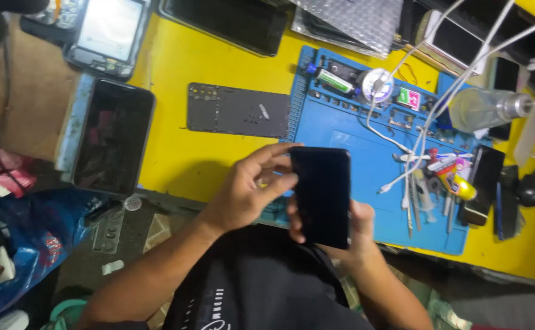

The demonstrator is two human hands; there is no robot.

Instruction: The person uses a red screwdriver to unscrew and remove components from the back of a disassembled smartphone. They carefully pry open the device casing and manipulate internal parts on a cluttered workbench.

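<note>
Phone (321, 197) held over blue mat's (341, 131) near edge, right hand (354, 227) cupped under it, left hand (249, 189) fingers curled at its side edge w/ thumb; looks light, stiff, slick, glass fragile—grip by edges.

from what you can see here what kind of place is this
Most likely a phone repair bench: a blue repair mat with tools, a detached phone back panel, and a dark phone held in both hands.
</note>
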